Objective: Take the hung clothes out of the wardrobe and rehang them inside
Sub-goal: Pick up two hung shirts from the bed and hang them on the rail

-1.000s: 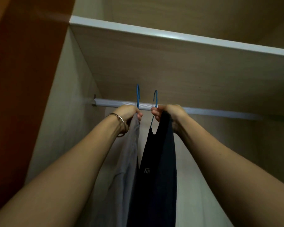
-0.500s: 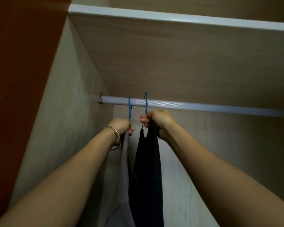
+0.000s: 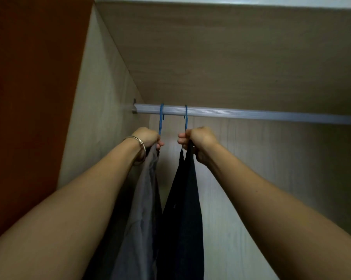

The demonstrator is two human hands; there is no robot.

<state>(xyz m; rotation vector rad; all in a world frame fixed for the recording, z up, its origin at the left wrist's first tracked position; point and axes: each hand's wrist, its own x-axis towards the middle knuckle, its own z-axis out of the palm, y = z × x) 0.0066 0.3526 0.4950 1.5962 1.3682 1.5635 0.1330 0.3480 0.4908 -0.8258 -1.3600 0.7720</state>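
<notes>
Two blue hanger hooks sit over the silver rail [image 3: 251, 114] inside the wardrobe. My left hand [image 3: 148, 138], with a metal bangle on the wrist, grips the left hanger [image 3: 161, 120] at its neck; a grey garment [image 3: 144, 203] hangs from it. My right hand [image 3: 199, 141] grips the right hanger [image 3: 186, 119] just below its hook, and a dark navy garment [image 3: 186, 209] hangs down from it. The hanger shoulders are hidden by my hands and the cloth.
A wooden shelf [image 3: 221, 57] runs close above the rail. The wardrobe's pale side wall [image 3: 97, 118] stands just left of the hangers, with an orange-brown door [image 3: 29, 98] beyond it. The rail stretches bare to the right, in front of the pale back panel [image 3: 281, 168].
Both hooks, held above the rail a second ago, now sit over it. My hands have lowered slightly and moved a little apart. The camera has tilted up.
</notes>
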